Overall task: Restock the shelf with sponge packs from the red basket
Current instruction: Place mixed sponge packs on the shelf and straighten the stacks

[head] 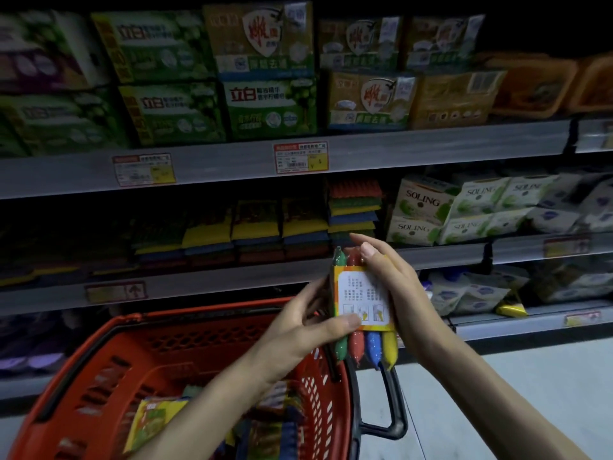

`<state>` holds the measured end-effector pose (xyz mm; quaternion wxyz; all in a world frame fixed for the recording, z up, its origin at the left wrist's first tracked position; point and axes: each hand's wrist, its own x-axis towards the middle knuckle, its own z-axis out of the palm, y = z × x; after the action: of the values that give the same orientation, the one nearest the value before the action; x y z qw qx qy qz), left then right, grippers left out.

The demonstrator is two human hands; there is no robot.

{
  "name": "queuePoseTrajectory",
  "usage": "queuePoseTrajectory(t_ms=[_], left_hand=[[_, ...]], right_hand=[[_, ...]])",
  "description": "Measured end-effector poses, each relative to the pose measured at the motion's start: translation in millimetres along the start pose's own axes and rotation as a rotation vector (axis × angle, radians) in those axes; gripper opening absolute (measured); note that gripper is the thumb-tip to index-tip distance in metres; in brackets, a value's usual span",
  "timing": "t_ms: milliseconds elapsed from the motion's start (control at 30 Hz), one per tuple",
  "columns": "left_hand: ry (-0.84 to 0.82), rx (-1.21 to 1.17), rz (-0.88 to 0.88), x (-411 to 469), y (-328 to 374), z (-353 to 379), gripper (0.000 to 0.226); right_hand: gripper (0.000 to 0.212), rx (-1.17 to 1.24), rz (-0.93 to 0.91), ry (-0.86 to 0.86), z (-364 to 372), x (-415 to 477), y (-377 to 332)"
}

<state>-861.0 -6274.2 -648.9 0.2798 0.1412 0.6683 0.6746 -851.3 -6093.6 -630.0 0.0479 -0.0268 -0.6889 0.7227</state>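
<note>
You hold the pack (363,302) at centre frame, above the basket (185,376): left hand (305,327) pinches its lower edge, right hand (394,287) wraps its far side. It looks light, soft and slick in its wrapper, so grip the card band, not the squashy ends. The shelf (232,273) lies just behind.

The sponge pack (364,307) is striped green, red, blue and yellow under an orange-edged white label (360,287), while the basket (205,346) is coloured red
</note>
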Motion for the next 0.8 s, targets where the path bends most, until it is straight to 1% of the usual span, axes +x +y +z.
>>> queuePoseTrajectory(t_ms=[67,167,233,267,300,333,367,400,467,500,567,667,733,800], left_hand=[[0.032,-0.034,-0.020,-4,-3,0,0.079],[0.024,-0.208,-0.096,-8,-5,-6,0.072],[0.069,-0.313,-0.164,1,1,-8,0.068],[0.111,-0.363,-0.192,5,5,-9,0.073],[0.150,-0.380,-0.184,4,10,-12,0.077],[0.179,-0.364,-0.179,3,11,-14,0.072],[0.179,-0.360,-0.219,0,16,-14,0.059],[0.131,-0.347,-0.258,-8,18,-15,0.050],[0.073,-0.327,-0.310,-23,21,-24,0.040],[0.065,-0.294,-0.320,-26,23,-28,0.040],[0.081,-0.225,-0.340,-20,27,-37,0.043],[0.073,-0.108,-0.358,-16,34,-46,0.044],[0.047,-0.012,-0.369,-18,34,-52,0.055],[0.069,0.090,-0.317,-19,33,-57,0.059]], right_hand=[[0.057,0.066,0.058,0.002,3,0,2],[0.065,0.100,0.120,-0.007,-1,-2,4],[0.059,0.014,0.136,-0.007,-2,4,6],[0.051,-0.034,0.152,-0.038,-2,4,4],[0.043,-0.072,0.154,-0.098,-6,2,5],[0.040,-0.094,0.147,-0.131,-8,1,6],[0.046,-0.113,0.122,-0.131,-10,0,6],[0.054,-0.099,0.103,-0.117,-10,1,5],[0.070,-0.084,0.091,-0.193,-14,-3,3],[0.073,-0.083,0.091,-0.263,-16,-7,2],[0.072,-0.075,0.120,-0.332,-15,-6,1],[0.071,-0.082,0.149,-0.302,-13,-5,1],[0.070,-0.093,0.130,-0.263,-11,-6,-2],[0.067,-0.114,0.111,-0.209,-9,-5,-3]])
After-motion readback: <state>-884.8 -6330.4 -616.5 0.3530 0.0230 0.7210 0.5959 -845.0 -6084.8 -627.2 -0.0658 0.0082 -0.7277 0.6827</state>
